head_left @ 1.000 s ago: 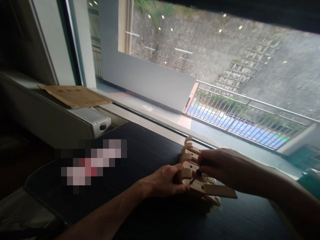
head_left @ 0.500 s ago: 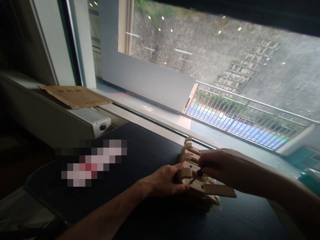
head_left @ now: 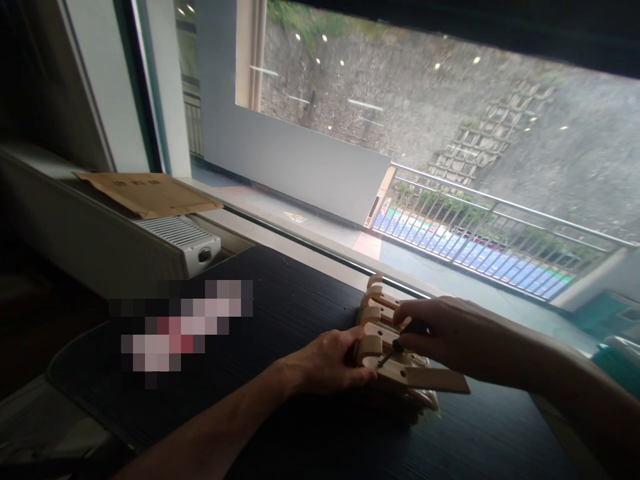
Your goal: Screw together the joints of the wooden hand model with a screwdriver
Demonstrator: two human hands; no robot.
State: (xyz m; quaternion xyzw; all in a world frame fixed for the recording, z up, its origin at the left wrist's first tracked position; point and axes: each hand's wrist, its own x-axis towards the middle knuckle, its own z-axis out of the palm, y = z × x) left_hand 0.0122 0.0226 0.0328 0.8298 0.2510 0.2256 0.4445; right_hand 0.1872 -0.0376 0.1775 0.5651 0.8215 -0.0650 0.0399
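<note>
A light wooden assembly (head_left: 400, 363) of several rounded pieces and a flat slat lies on a dark table (head_left: 280, 313) by the window. My left hand (head_left: 327, 363) is closed around its left end and presses it down. My right hand (head_left: 445, 333) grips a small dark-handled screwdriver (head_left: 395, 347), whose tip points down into the nearest rounded wooden piece.
A blurred-out object (head_left: 183, 327) lies on the table to the left. A white radiator (head_left: 180, 240) with a brown cardboard envelope (head_left: 145, 193) on top stands at the left. A large window with a railing (head_left: 500, 220) outside runs behind the table.
Hardly anything has moved. My right hand has shifted slightly left with the screwdriver, and the view has drifted a little.
</note>
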